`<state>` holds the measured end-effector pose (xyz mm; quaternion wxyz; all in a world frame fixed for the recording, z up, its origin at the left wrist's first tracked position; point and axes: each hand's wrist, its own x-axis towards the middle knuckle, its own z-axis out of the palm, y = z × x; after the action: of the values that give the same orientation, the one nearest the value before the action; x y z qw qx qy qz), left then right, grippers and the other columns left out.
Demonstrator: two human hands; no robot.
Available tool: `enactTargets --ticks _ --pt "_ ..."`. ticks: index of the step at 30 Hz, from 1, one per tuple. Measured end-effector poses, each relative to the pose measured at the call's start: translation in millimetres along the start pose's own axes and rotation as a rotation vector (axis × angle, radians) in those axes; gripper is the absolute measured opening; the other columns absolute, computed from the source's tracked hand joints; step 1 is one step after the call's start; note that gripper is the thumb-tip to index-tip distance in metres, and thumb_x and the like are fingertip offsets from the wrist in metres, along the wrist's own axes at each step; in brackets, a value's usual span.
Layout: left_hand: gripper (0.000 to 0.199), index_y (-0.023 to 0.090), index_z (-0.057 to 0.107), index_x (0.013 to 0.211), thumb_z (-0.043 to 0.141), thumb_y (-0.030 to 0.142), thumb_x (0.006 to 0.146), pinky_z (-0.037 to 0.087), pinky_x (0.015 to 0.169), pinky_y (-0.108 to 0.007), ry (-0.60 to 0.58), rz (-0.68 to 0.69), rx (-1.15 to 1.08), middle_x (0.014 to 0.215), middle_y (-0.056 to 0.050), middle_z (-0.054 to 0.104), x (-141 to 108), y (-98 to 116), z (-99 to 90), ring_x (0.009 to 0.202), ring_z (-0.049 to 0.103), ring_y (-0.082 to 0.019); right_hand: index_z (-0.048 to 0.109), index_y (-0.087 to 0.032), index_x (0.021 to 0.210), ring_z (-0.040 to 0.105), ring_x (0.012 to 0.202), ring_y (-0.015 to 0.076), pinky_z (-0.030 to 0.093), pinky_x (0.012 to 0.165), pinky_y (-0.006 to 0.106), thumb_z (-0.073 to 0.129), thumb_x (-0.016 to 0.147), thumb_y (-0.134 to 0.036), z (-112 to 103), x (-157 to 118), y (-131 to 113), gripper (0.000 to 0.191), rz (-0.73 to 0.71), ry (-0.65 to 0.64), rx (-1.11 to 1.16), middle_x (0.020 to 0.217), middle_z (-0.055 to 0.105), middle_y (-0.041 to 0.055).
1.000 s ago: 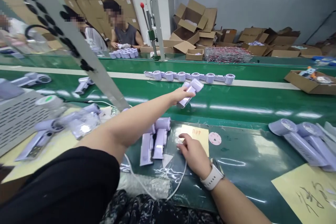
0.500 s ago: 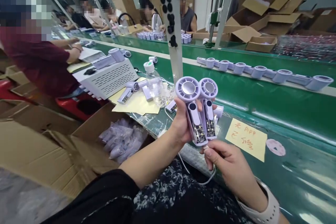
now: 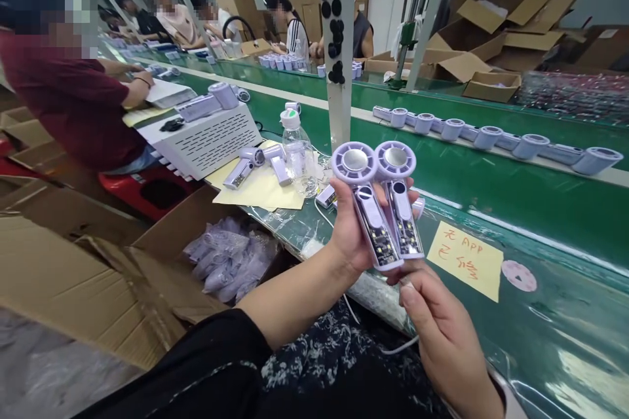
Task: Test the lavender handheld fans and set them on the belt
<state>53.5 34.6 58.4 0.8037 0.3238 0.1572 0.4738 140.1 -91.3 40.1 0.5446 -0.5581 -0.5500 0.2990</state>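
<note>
Two purple handheld fans sit side by side in my left hand (image 3: pixel 351 232), their round heads up. The left fan (image 3: pixel 377 232) and the right fan (image 3: pixel 405 219) both show circuit boards through clear handle covers. My right hand (image 3: pixel 437 314) is closed just below the handle bottoms, fingers pinched together; a white cable (image 3: pixel 400 346) runs beside it. Whatever those fingertips grip is too small to make out. A yellow note (image 3: pixel 466 258) with red writing lies right of the fans, next to a round pink sticker (image 3: pixel 519 275).
A clear bottle (image 3: pixel 301 160), more fans and a slotted metal box (image 3: pixel 211 137) stand at the left. Fans line the green conveyor (image 3: pixel 442 170). A white post (image 3: pixel 339 105) rises ahead. An open carton (image 3: pixel 171 229) holds bagged parts at lower left. Other people sit along the line.
The two fans have shifted slightly right in view and their heads are more evenly side by side. My right hand has moved a little right and down.
</note>
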Motion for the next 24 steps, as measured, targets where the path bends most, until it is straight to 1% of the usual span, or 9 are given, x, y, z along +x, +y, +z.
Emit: enactTargets --ticks 3,5,7,10,13,16,19,21,24 --pt "0.079 0.02 0.047 0.066 0.052 0.098 0.067 0.059 0.097 -0.05 -0.016 0.004 0.002 0.116 -0.009 0.073 -3.3 3.7 -1.0 0.114 0.07 -0.032 0.063 -0.022 0.074 0.064 0.068 0.0158 0.05 0.065 0.024 0.055 0.103 -0.041 2.4 0.3 -1.3 0.036 0.056 0.023 0.02 0.074 0.068 0.0022" --pt "0.081 0.02 0.047 0.066 0.053 0.101 0.062 0.061 0.095 -0.052 -0.034 0.013 0.047 0.119 -0.009 0.073 -5.9 4.0 -3.3 0.116 0.069 -0.035 0.059 -0.022 0.069 0.059 0.054 0.0145 0.046 0.056 0.024 0.053 0.105 -0.043 5.5 -0.4 -2.0 0.042 0.134 0.016 0.072 0.056 0.059 -0.0011" --pt "0.083 0.02 0.045 0.065 0.052 0.103 0.059 0.061 0.094 -0.052 -0.052 0.03 0.086 0.119 -0.009 0.072 -7.8 3.9 -6.2 0.118 0.068 -0.036 0.054 -0.023 0.064 0.057 0.049 0.0144 0.045 0.053 0.025 0.051 0.105 -0.046 6.2 -0.7 -3.0 0.048 0.177 0.019 0.126 0.047 0.052 -0.0029" --pt "0.082 0.021 0.044 0.065 0.046 0.103 0.065 0.061 0.092 -0.05 -0.086 0.059 0.129 0.116 -0.007 0.071 -8.4 5.2 -10.1 0.116 0.069 -0.032 0.058 -0.022 0.064 0.06 0.051 0.0152 0.046 0.054 0.025 0.054 0.104 -0.047 1.6 0.9 -4.1 0.047 0.184 -0.048 0.121 0.051 0.058 -0.001" --pt "0.081 0.021 0.044 0.065 0.041 0.102 0.068 0.062 0.091 -0.049 -0.072 0.052 0.127 0.116 -0.006 0.071 -7.4 7.4 -11.8 0.11 0.071 -0.029 0.064 -0.02 0.066 0.062 0.057 0.0159 0.045 0.057 0.026 0.058 0.101 -0.047 -1.4 2.3 -3.3 0.045 0.167 -0.09 0.059 0.06 0.067 0.0023" --pt "0.082 0.021 0.044 0.062 0.048 0.103 0.061 0.063 0.089 -0.048 -0.08 0.056 0.121 0.115 -0.006 0.072 -7.9 4.9 -10.7 0.106 0.071 -0.029 0.058 -0.021 0.063 0.061 0.054 0.0152 0.046 0.057 0.026 0.057 0.102 -0.05 7.2 -0.8 0.9 0.049 0.211 0.021 0.161 0.054 0.061 0.0006" --pt "0.08 0.021 0.049 0.064 0.052 0.101 0.062 0.062 0.09 -0.048 -0.141 0.158 0.111 0.115 -0.008 0.072 -11.1 -4.8 -9.8 0.105 0.072 -0.029 0.052 -0.022 0.065 0.053 0.046 0.0132 0.043 0.051 0.024 0.058 0.101 -0.054 20.7 -5.7 7.3 0.048 0.29 0.146 0.38 0.046 0.048 -0.0049" --pt "0.079 0.021 0.053 0.067 0.053 0.1 0.064 0.062 0.091 -0.049 -0.17 0.22 0.097 0.117 -0.009 0.072 -12.3 -11.3 -11.4 0.107 0.072 -0.031 0.052 -0.022 0.067 0.051 0.046 0.0129 0.042 0.051 0.024 0.056 0.102 -0.054 22.7 -6.8 10.4 0.048 0.309 0.176 0.413 0.047 0.048 -0.005" --pt "0.08 0.022 0.053 0.071 0.045 0.101 0.068 0.062 0.09 -0.052 -0.157 0.204 0.148 0.119 -0.01 0.071 -9.0 -12.8 -18.1 0.114 0.07 -0.034 0.06 -0.022 0.073 0.058 0.062 0.0159 0.047 0.06 0.027 0.055 0.103 -0.051 6.8 -3.2 11.1 0.042 0.247 0.051 0.229 0.065 0.062 0.001"
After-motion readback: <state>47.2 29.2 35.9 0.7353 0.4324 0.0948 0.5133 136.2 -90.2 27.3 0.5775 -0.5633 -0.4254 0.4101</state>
